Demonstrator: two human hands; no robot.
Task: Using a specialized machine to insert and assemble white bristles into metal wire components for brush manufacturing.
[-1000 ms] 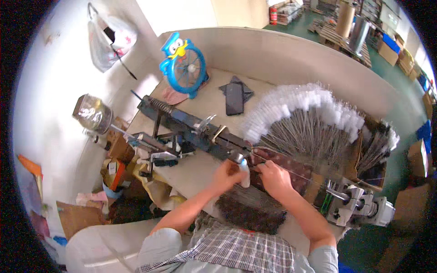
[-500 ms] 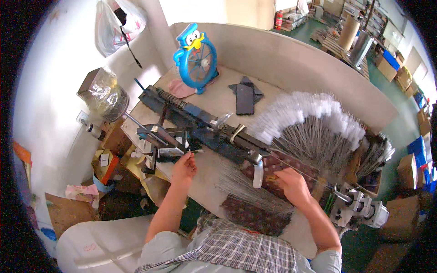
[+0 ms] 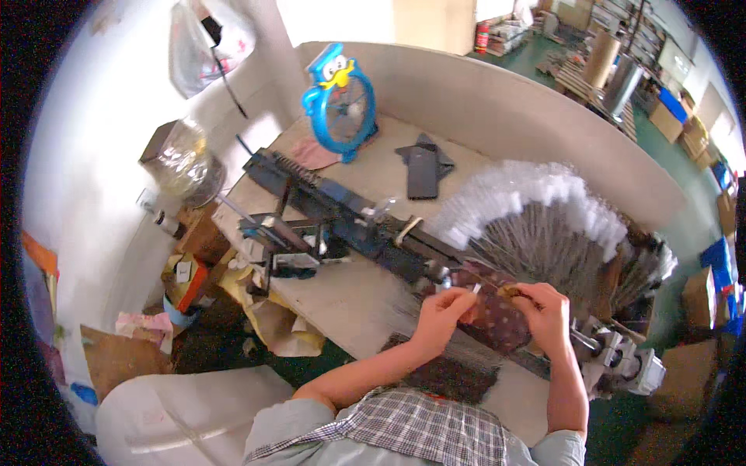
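Observation:
My left hand [image 3: 447, 314] is closed in a pinch near the front end of a long black bench device [image 3: 357, 225]. A small whitish tip shows at its fingers, too blurred to name. Close by on the right, my right hand [image 3: 548, 311] is closed on a small brass-coloured piece [image 3: 509, 290]. Both hands are above a dark red dotted cloth [image 3: 497, 322]. A grey and silver machine head [image 3: 622, 361] stands right of my right hand. Behind the hands, a big fan-shaped bundle of thin wires with white bristle tips [image 3: 536, 194] lies on the table.
A blue duck-shaped fan [image 3: 342, 105] and a dark phone [image 3: 422, 172] stand and lie at the back of the table [image 3: 311, 299]. A lamp-like funnel wrapped in clear plastic [image 3: 190, 167] is at the left. Cardboard boxes [image 3: 206, 233] sit below it.
My left hand has left the black metal frame at the left and come right, beside my right hand. The right hand has moved right and slightly up with the brass-coloured piece.

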